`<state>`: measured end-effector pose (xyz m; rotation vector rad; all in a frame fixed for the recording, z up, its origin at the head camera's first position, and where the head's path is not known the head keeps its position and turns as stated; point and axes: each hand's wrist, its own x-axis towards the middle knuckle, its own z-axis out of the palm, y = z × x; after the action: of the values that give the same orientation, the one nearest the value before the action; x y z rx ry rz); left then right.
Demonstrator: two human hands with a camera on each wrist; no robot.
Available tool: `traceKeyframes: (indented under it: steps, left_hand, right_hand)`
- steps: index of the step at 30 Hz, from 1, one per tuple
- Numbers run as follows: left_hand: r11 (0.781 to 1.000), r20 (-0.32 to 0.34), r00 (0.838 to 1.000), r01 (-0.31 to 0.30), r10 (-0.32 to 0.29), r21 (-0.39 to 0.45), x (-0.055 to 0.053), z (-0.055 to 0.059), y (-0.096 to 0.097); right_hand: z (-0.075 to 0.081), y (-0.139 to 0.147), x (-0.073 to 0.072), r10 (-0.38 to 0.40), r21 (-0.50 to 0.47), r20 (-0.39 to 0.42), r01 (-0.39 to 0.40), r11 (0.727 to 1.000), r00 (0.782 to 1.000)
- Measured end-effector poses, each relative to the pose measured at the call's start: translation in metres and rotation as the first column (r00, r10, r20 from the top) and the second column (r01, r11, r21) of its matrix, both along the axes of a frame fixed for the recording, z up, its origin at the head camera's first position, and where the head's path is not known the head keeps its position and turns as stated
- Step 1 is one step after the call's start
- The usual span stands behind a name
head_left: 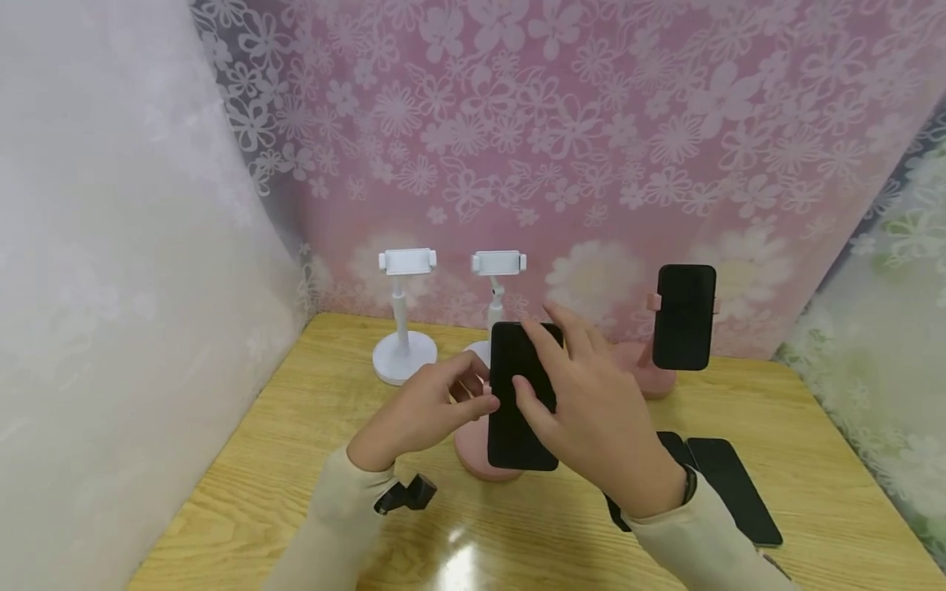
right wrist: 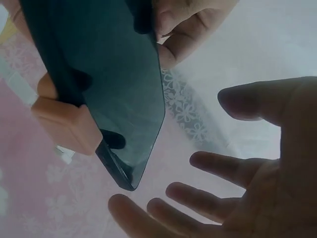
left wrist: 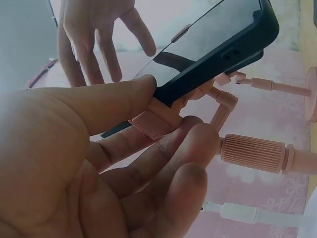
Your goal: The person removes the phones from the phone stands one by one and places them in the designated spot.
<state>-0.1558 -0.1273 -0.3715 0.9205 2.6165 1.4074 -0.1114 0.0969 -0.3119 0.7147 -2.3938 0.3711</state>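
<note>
A black phone (head_left: 517, 439) stands upright in a pink phone stand (head_left: 475, 455), its screen toward me in the head view. My left hand (head_left: 424, 406) pinches the phone's left edge at the stand's pink clamp (left wrist: 154, 123). The left thumb lies on the front edge, and the other fingers curl behind the clamp. Over the phone's upper right side in the head view is my right hand (head_left: 602, 402), fingers spread. The right wrist view shows that hand apart from the phone, holding nothing, with another clamp jaw on the phone's near edge.
Two white phone stands (head_left: 409, 262) (head_left: 498, 263) stand at the back with nothing in their clamps. A pink stand at the back right holds a phone (head_left: 685, 316). More phones (head_left: 732, 488) lie on the wooden table (head_left: 259, 492), partly behind my right arm. Floral curtains (head_left: 473, 123) hang behind.
</note>
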Motion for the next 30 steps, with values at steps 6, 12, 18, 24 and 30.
traceKeyframes:
  steps: [6,12,18,24,30]
  left_hand:
    - [1.000,0.018,1.000,-0.001,0.001,0.003,-0.001,0.001,0.001]
    - [1.000,0.027,1.000,-0.013,0.013,0.001,-0.002,0.000,0.001]
    - [1.000,0.021,0.999,-0.027,0.027,-0.009,0.000,0.001,-0.001]
    - [0.999,0.006,1.000,-0.030,0.030,-0.018,0.000,0.002,0.001]
    - [1.000,0.020,0.999,-0.029,0.029,-0.005,0.001,0.002,0.003]
  right_hand:
    - [0.001,-0.007,-0.011,-0.039,0.100,0.031,0.036,0.994,0.999]
    - [-0.002,-0.014,-0.021,-0.046,0.168,0.078,0.032,0.985,0.996]
    - [-0.009,-0.023,-0.033,-0.012,0.215,0.002,0.012,0.976,1.000]
    - [-0.018,-0.026,-0.042,-0.009,0.223,-0.088,0.028,0.974,0.996]
    - [-0.025,-0.025,-0.046,-0.012,0.162,-0.088,0.026,0.986,0.996]
